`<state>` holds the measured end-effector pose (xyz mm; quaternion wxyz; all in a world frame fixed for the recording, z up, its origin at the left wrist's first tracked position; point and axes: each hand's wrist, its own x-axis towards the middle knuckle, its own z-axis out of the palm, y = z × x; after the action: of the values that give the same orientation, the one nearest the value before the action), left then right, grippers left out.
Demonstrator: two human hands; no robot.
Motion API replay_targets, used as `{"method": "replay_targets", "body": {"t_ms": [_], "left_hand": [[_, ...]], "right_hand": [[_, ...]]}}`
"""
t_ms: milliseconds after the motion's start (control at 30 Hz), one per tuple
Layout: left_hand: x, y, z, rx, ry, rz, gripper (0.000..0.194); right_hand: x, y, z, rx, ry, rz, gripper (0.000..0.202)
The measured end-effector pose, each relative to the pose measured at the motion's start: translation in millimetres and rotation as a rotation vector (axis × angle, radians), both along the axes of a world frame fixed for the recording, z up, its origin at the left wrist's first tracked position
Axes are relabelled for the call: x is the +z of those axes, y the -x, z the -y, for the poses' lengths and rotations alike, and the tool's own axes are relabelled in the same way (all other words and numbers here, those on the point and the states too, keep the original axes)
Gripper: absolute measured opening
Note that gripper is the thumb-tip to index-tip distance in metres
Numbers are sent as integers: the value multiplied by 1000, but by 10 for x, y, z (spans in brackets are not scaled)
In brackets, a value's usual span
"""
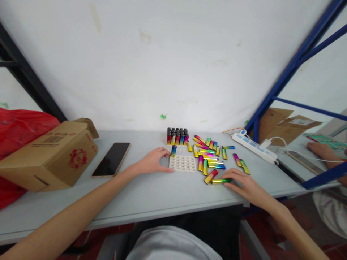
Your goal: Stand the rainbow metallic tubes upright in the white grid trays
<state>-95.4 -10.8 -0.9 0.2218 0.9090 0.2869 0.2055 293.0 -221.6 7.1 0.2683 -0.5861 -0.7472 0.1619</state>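
A white tray (183, 164) with rows of small holes lies on the table, and one blue-and-yellow lighter (174, 151) stands upright in its far left corner. My left hand (155, 160) holds the tray's left edge, thumb at the near corner and bent fingers at the far one beside that lighter. To the right, my right hand (239, 182) pinches the green end of a green-and-yellow lighter (217, 181) lying on the table. A red-and-yellow lighter (211, 176) touches it. Several more shiny multicoloured lighters (207, 153) lie loosely spread between the tray and my right hand.
Behind the tray stands a block of upright lighters (177, 137) with black tops. A phone (111, 159), a cardboard box (51, 155) and a red bag (24, 124) are at left. A power strip (255, 147) lies right, beside a blue frame (287, 72); another person's hand (321, 150) is beyond.
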Motion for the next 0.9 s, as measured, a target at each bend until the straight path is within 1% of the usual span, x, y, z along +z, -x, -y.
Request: {"method": "replay_targets", "body": {"t_ms": [67, 133, 233, 300, 367, 433, 500, 600, 667, 733, 900], "left_hand": [[3, -2, 4, 3, -2, -5, 75], [13, -5, 11, 6, -4, -16, 74], [26, -8, 21, 3, -13, -28, 74], [31, -7, 25, -1, -18, -32, 72], [36, -4, 30, -2, -21, -37, 71], [42, -2, 37, -3, -20, -39, 71], [51, -1, 45, -6, -13, -39, 71], [57, -1, 55, -11, -3, -37, 71], [51, 0, 57, -14, -7, -31, 69], [38, 2, 54, -17, -14, -24, 69], [12, 4, 37, -18, -20, -23, 70]], "right_hand": [[24, -13, -59, -48, -25, -179, 25], [61, 20, -173, -122, -75, -394, 31], [164, 213, -468, -197, -101, -731, 37], [263, 429, -725, -159, -66, -954, 38], [365, 680, -994, -83, 2, -1071, 40], [444, 924, -1241, -17, 107, -1107, 45], [483, 1133, -1446, 0, 168, -1110, 49], [460, 1354, -1651, 45, 254, -1074, 59], [407, 1446, -1713, 50, 300, -1059, 66], [342, 1504, -1723, 28, 313, -1057, 68], [196, 1557, -1654, -34, 313, -1030, 62]]}}
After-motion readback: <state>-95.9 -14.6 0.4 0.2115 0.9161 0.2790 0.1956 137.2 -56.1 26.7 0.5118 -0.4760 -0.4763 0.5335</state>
